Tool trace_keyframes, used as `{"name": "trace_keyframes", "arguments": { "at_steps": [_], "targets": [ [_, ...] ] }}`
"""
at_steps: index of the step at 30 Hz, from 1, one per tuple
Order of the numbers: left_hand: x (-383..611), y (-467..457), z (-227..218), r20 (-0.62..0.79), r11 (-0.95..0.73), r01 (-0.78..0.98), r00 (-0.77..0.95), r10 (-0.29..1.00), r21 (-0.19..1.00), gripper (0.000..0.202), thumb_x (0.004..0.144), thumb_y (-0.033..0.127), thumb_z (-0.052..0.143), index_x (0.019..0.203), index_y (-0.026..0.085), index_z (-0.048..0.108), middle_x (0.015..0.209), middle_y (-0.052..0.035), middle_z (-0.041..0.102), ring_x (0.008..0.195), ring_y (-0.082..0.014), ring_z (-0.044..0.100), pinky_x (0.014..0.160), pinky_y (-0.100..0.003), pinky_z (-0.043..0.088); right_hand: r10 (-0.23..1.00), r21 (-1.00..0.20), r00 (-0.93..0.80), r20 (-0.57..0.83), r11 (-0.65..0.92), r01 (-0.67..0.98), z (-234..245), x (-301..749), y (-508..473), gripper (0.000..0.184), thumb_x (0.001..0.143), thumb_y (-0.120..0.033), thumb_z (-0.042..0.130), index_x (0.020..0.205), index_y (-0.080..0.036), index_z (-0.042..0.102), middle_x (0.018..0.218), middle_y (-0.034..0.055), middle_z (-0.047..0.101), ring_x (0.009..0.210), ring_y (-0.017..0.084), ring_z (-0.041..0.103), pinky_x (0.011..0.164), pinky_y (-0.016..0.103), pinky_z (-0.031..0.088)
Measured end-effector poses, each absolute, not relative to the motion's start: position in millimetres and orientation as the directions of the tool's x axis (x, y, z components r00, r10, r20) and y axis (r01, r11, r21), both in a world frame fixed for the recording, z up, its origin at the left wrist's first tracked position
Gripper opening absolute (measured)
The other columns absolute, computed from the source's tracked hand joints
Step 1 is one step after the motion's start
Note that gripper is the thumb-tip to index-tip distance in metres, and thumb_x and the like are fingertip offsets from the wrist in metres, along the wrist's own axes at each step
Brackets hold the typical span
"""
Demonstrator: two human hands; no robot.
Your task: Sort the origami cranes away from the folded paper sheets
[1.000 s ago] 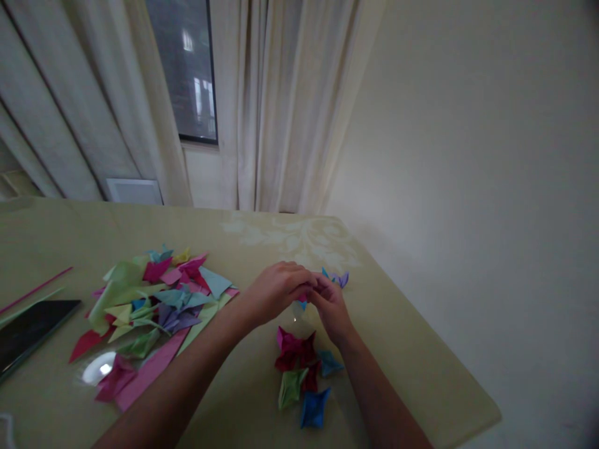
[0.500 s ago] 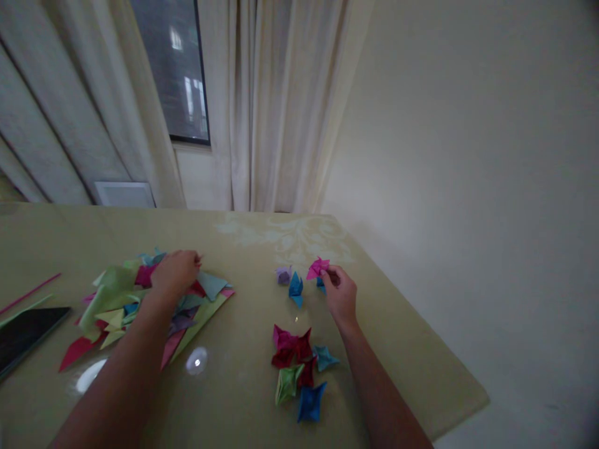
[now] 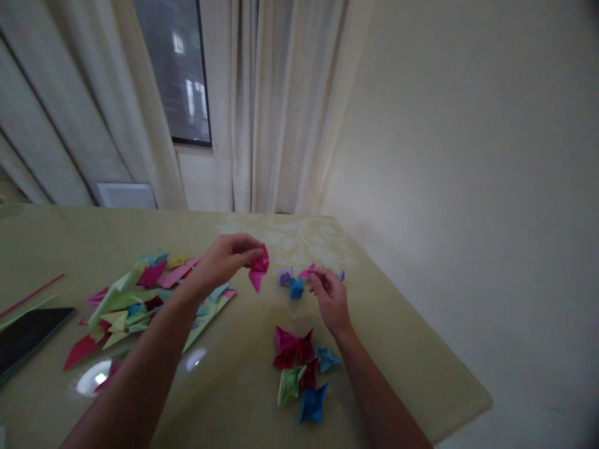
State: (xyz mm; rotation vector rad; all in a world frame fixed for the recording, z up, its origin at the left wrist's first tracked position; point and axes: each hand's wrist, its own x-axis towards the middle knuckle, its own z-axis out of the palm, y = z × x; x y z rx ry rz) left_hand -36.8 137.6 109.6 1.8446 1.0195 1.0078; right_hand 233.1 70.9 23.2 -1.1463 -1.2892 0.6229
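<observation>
Magenta folded paper [image 3: 259, 267] hangs from the left hand [image 3: 229, 257], pinched between thumb and fingers above the table [image 3: 224, 399]; its long axis runs nearly upright, pointed end down. The right hand [image 3: 331, 296], fingertips drawn nearly together, is at a pink figure [image 3: 306, 272] towards the table's right edge; I cannot tell whether it grips it. Beside that sit a blue figure [image 3: 296, 288] and a lilac figure [image 3: 284, 276]. Farther from the far edge lies a cluster of folded figures [image 3: 307, 375]; leftward, a paper heap [image 3: 116, 321] and a black phone [image 3: 35, 337].

Long cream fabric curtains [image 3: 290, 100] either side of a dark-framed glass window [image 3: 173, 81], plain off-white wall [image 3: 468, 162] over on the right, plus a flat black phone-looking slab [image 3: 35, 338] far left.
</observation>
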Motion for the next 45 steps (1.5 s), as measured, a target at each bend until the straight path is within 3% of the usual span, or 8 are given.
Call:
{"name": "trace_keyframes", "arguments": {
  "at_steps": [5, 13, 16, 19, 22, 31, 36, 45],
  "targets": [
    [15.6, 110.9, 105.6, 0.291, -0.444, 0.173, 0.543, 0.788, 0.879, 0.022, 0.089, 0.038, 0.070, 0.092, 0.018, 0.079, 0.086, -0.0050, 0.079, 0.079, -0.0186, 0.072, 0.072, -0.029, 0.060, 0.934, -0.934, 0.028, 0.357, 0.357, -0.002, 24.2, 211.7, 59.9, 0.037, 0.087, -0.052, 0.080, 0.111, -0.024, 0.077, 0.097, 0.0057, 0.079, 0.079, 0.021, 0.073, 0.071, 0.032, 0.059],
    [19.8, 115.1, 98.8, 0.277, -0.482, 0.247, 0.568, 0.775, 0.841, 0.027, 0.094, 0.042, 0.062, 0.100, 0.021, 0.078, 0.094, -0.0056, 0.079, 0.084, -0.0205, 0.072, 0.074, -0.031, 0.059, 0.928, -0.931, 0.097, 0.359, 0.364, -0.037, 31.6, 215.8, 60.9, 0.024, 0.087, -0.046, 0.080, 0.094, -0.024, 0.077, 0.090, 0.0035, 0.079, 0.081, 0.022, 0.075, 0.074, 0.034, 0.062],
    [-16.2, 135.3, 93.0, 0.215, -0.478, 0.551, 0.473, 0.854, 0.684, 0.029, 0.095, 0.040, 0.058, 0.108, 0.022, 0.076, 0.103, -0.0073, 0.080, 0.093, -0.0236, 0.074, 0.086, -0.036, 0.058, 0.899, -0.921, 0.203, 0.389, 0.375, 0.104, 29.3, 225.4, 66.0, 0.025, 0.089, -0.047, 0.077, 0.092, -0.022, 0.075, 0.085, 0.0029, 0.077, 0.076, 0.021, 0.072, 0.069, 0.031, 0.059],
    [-69.6, 157.5, 79.7, 0.061, -0.294, 0.904, 0.290, 0.955, 0.312, 0.035, 0.089, 0.033, 0.061, 0.120, 0.021, 0.074, 0.128, -0.0136, 0.074, 0.118, -0.0310, 0.070, 0.104, -0.042, 0.051, 0.852, -0.901, 0.313, 0.420, 0.349, 0.258, 26.9, 237.1, 71.4, 0.026, 0.088, -0.047, 0.076, 0.092, -0.021, 0.074, 0.084, 0.0039, 0.077, 0.076, 0.021, 0.072, 0.070, 0.031, 0.057],
    [-111.1, 169.9, 64.7, -0.121, -0.158, 0.976, 0.176, 0.977, 0.148, 0.043, 0.076, 0.031, 0.070, 0.117, 0.018, 0.075, 0.125, -0.0193, 0.075, 0.116, -0.0381, 0.071, 0.097, -0.046, 0.054, 0.836, -0.903, 0.369, 0.406, 0.305, 0.304, 25.0, 246.6, 75.8, 0.027, 0.087, -0.047, 0.075, 0.092, -0.021, 0.072, 0.085, 0.0053, 0.078, 0.074, 0.022, 0.073, 0.068, 0.031, 0.057],
    [-105.0, 172.9, 36.9, -0.248, -0.211, 0.946, 0.271, 0.930, 0.245, 0.059, 0.059, 0.022, 0.079, 0.118, 0.021, 0.074, 0.119, -0.0100, 0.076, 0.098, -0.0251, 0.075, 0.080, -0.029, 0.056, 0.846, -0.879, 0.368, 0.387, 0.217, 0.425, 16.1, 253.0, 80.0, 0.033, 0.085, -0.047, 0.074, 0.104, -0.020, 0.069, 0.097, 0.0070, 0.079, 0.066, 0.018, 0.071, 0.062, 0.029, 0.055],
    [-104.7, 175.9, 30.3, -0.293, -0.176, 0.944, 0.258, 0.921, 0.279, 0.042, 0.061, 0.017, 0.075, 0.103, 0.019, 0.072, 0.090, -0.0025, 0.076, 0.071, -0.0187, 0.072, 0.060, -0.024, 0.050, 0.842, -0.853, 0.364, 0.399, 0.195, 0.484, 12.4, 258.4, 81.9, 0.041, 0.080, -0.044, 0.074, 0.111, -0.019, 0.066, 0.112, 0.0111, 0.076, 0.068, 0.017, 0.072, 0.064, 0.030, 0.057],
    [-97.7, 173.6, 62.7, -0.059, -0.334, 0.874, 0.377, 0.924, 0.353, 0.014, 0.079, 0.028, 0.071, 0.090, 0.019, 0.071, 0.100, -0.0073, 0.073, 0.097, -0.0244, 0.069, 0.087, -0.033, 0.051, 0.804, -0.856, 0.405, 0.435, 0.230, 0.463, 19.0, 256.7, 78.4, 0.038, 0.088, -0.046, 0.070, 0.113, -0.018, 0.066, 0.107, 0.0110, 0.075, 0.075, 0.020, 0.071, 0.066, 0.031, 0.057]
  ]
}}
